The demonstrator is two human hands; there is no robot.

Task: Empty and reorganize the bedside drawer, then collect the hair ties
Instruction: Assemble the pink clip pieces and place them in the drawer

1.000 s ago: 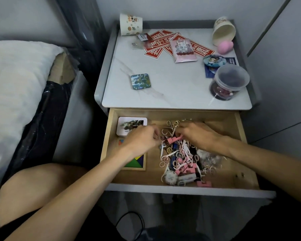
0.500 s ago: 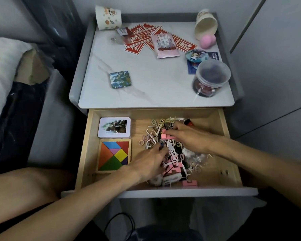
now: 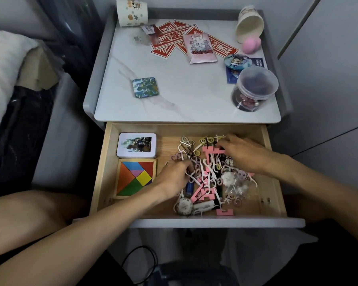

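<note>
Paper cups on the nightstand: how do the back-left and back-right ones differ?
Pose: the back-left cup stands on end, its top cut off by the frame. The back-right cup lies on its side, open mouth toward the camera.
Neighbours: a pink egg-shaped object sits by the back-right cup's rim, while red cards lie near the back-left cup.
Shared: both are cream printed cups at the rear of the nightstand top.

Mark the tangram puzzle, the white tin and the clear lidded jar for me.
tangram puzzle point(image 3: 144, 178), head view, yellow piece.
white tin point(image 3: 136, 144), head view, picture on its lid.
clear jar point(image 3: 257, 83), head view, middle of its lid.
</note>
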